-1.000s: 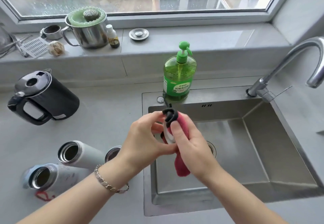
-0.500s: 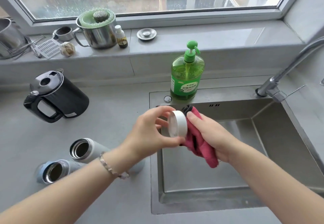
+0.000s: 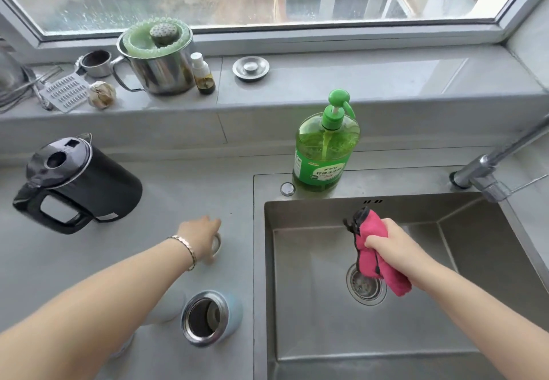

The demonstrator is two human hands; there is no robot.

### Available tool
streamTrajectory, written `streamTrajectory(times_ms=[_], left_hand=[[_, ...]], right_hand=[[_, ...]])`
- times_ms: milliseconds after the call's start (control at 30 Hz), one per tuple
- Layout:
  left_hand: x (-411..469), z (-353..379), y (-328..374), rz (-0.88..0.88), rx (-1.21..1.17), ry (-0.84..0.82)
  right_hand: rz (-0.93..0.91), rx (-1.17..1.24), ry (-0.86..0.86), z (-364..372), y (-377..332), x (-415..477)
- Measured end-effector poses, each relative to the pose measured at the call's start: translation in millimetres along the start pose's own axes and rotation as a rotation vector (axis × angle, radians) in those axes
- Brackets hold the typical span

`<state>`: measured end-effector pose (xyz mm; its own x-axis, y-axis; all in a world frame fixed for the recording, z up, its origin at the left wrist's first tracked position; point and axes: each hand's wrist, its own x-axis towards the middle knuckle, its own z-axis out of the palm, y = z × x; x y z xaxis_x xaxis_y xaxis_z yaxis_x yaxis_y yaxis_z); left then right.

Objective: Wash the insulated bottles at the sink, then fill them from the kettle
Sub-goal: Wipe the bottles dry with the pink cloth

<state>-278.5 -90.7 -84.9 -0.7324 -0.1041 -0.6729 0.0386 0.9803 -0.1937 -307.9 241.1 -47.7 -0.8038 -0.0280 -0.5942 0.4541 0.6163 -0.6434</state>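
1. At a kitchen sink under a rain-streaked window, a person's left hand [image 3: 200,238] reaches over the grey counter [image 3: 178,195] at centre left of the frame. Its fingers and thumb curl about a small round cap [image 3: 217,244], which the hand mostly hides, at or just above the surface
2. The right hand [image 3: 386,250] hangs over the steel sink [image 3: 326,335] at centre right, clenched on a pink cloth [image 3: 372,232] whose tail droops above the drain [image 3: 366,287]
3. A pale blue insulated bottle [image 3: 212,318] stands uncapped at lower centre, on the counter just left of the sink's rim. Its mouth faces up and its long axis is upright, as far as the wide lens shows. A second, whitish bottle [image 3: 167,308] sits just beside it, largely hidden under the left forearm
4. The black kettle [image 3: 80,183] waits at the left of the frame, well apart from both bottles. A green soap dispenser [image 3: 325,153] stands on the sink's back ledge, and the tap [image 3: 487,171] at the right edge shows no running water
5. The job looks to be at the washing stage, with no filling begun. The blue bottle lies below the left hand in the frame, towards the person, and nearer that hand than the right, which is across the rim and occupied with the cloth. The left hand therefore seems the likelier one to draw back and lift the bottle into the basin
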Motion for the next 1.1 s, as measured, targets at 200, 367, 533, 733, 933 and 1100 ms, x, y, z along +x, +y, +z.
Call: streamTrajectory(times_ms=[200,367,533,733,933,1100], left_hand=[[11,-3,11,0.016,-0.053,0.033],[17,-64,35,0.016,-0.295,0.275],[13,-104,50,0.003,-0.398,0.334],[-8,-108,42,-0.041,-0.342,0.370],[-50,-106,20,-0.103,-0.329,0.397],[-107,-101,-23,-0.115,-0.325,0.475]], right_hand=[[-0.070,0.006,0.222,-27,-19,45],[-0.389,0.094,0.607,-84,-87,92],[-0.737,-0.255,0.745,-118,-159,163],[-0.454,-0.761,0.395,-104,-162,211],[-0.631,-0.489,0.408,-115,-179,127],[-0.868,-0.503,0.196,-64,-191,3]])
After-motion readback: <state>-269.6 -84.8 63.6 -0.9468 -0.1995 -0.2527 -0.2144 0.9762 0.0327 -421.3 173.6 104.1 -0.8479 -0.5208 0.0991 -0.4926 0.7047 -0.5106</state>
